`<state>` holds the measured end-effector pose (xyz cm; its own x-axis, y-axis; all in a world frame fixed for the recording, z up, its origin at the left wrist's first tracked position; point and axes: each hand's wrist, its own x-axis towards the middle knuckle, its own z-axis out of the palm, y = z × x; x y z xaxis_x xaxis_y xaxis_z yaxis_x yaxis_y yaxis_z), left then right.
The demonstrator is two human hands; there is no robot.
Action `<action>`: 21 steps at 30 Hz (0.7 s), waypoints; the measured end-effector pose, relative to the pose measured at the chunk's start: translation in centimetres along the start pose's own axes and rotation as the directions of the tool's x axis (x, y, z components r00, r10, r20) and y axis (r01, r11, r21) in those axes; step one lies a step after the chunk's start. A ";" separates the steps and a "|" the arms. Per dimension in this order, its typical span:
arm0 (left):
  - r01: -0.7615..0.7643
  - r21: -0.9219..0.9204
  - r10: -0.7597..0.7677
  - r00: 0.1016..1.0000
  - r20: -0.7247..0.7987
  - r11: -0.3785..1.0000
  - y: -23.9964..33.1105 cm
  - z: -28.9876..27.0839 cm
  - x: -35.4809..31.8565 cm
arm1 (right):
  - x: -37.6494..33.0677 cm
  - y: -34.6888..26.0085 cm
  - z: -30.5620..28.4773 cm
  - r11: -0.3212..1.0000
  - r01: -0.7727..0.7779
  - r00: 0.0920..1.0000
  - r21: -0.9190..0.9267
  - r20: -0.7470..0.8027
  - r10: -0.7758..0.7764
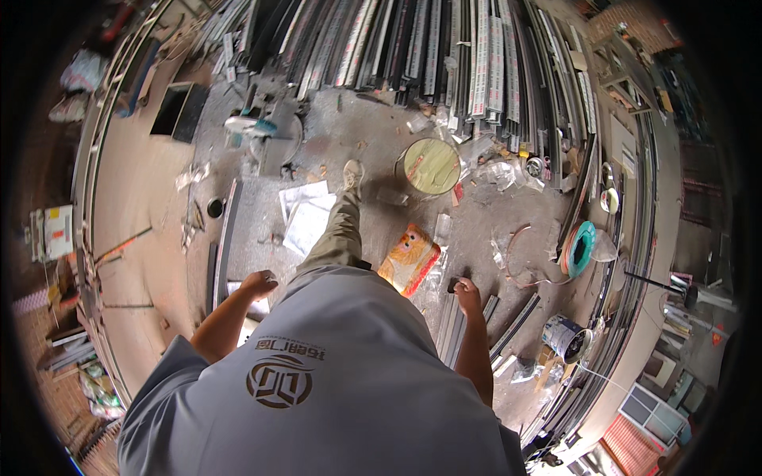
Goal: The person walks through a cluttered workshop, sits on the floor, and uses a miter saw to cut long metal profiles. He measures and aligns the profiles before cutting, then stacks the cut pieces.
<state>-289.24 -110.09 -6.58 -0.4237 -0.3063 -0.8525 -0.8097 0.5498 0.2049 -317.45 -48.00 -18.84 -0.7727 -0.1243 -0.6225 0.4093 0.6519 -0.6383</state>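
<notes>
On the floor [492, 214], a long bar [225, 238] is lying below and beside the left hand [258, 283], and shorter bars [451, 329] are lying below the right hand [467, 295]; all are looking stiff, probably smooth and fairly light, and are suiting a hold near mid-length. Ahead, the sheets [308, 220] are looking thin and easily creased, best taken by two edges. The cushion [409, 260], nearer the right hand, is seeming soft and light, offering its corners. Both hands' fingers are curling loosely inward; whether either is pinching something, I cannot tell.
</notes>
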 end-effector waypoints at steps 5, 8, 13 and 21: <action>-0.067 0.161 0.050 0.993 0.106 0.985 4.5 -10.9 13.5 | 1.4 -5.1 2.9 0.975 -0.160 0.987 0.151 -0.008 0.163; -0.038 -0.015 0.039 0.997 0.061 0.999 10.0 -21.2 22.0 | 0.4 -9.0 3.8 0.952 -0.242 0.968 0.187 -0.028 0.251; -0.320 -0.127 0.286 0.931 -0.226 0.939 22.0 -37.6 32.7 | 0.6 -17.1 3.7 0.981 -0.077 0.958 0.177 -0.259 0.122; -0.531 0.215 0.567 0.805 -0.175 0.819 33.0 -40.4 35.4 | -0.2 -18.6 8.0 0.888 -0.166 0.888 0.428 -0.327 0.323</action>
<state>-347.34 -134.20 -10.62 -0.8713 -0.0701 -0.4857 -0.3513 0.7802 0.5175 -321.03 -66.07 -10.50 -0.7126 0.3445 -0.6112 0.6994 0.2793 -0.6580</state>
